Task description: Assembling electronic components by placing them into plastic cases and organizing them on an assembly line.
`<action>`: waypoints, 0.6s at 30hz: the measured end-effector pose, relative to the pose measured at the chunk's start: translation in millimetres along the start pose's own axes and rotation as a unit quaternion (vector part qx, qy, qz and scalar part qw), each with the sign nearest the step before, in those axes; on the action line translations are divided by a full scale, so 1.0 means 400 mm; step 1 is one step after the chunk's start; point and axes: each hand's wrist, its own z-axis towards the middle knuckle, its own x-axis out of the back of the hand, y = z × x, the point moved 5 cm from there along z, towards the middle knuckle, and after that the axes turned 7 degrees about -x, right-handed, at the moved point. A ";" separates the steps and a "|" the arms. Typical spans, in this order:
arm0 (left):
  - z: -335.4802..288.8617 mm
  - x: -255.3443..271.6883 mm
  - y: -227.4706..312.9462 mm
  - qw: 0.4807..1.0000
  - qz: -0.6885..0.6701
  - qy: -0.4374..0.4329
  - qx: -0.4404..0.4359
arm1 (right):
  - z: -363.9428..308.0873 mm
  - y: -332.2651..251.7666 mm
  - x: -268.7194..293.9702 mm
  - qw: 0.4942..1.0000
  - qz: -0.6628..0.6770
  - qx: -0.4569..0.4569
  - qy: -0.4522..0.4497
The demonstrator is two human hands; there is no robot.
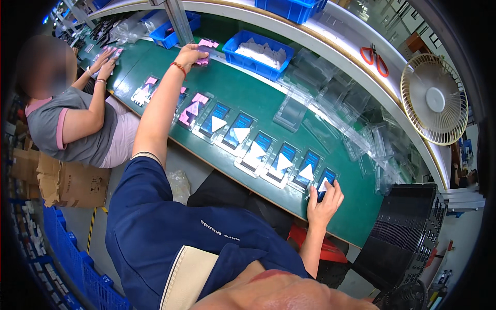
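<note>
My left arm reaches far across the green bench, and my left hand [189, 55] is closed on the edge of a flat pink-and-purple piece [203, 58]. At the near right end of a row, my right hand [325, 204] grips a dark blue phone-like screen panel [327, 177] by its sides, thumb on the left and fingers on the right. Several similar panels [262, 140] lie to its left in clear plastic trays [248, 170], each with a white triangular piece [283, 161] on it. Farther left in the row is a panel with pink pieces [194, 109].
A blue bin [258, 54] of white wrapped items stands at the back. Stacked clear trays [336, 98] fill the back right, below a shelf with red-handled scissors [374, 60] and a fan [435, 99]. A black rack [398, 232] stands right; a co-worker [77, 113] works left.
</note>
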 end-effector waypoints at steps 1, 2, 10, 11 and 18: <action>-0.047 0.016 0.002 1.000 0.001 0.001 0.004 | 0.000 -0.012 0.000 1.000 0.000 0.000 -0.004; -0.083 0.013 0.008 0.998 -0.040 -0.048 -0.029 | 0.000 -0.025 0.009 0.998 -0.043 -0.002 0.034; -0.535 -0.118 -0.012 0.929 -0.216 -0.298 -0.021 | 0.173 -0.313 -0.096 0.926 0.365 -0.007 -0.092; -0.568 -0.142 -0.017 0.920 -0.248 -0.305 -0.006 | 0.195 -0.363 -0.128 0.889 0.440 -0.010 -0.127; -0.613 -0.090 -0.062 0.957 -0.211 -0.199 -0.010 | 0.232 -0.490 -0.330 0.800 0.494 -0.092 -0.326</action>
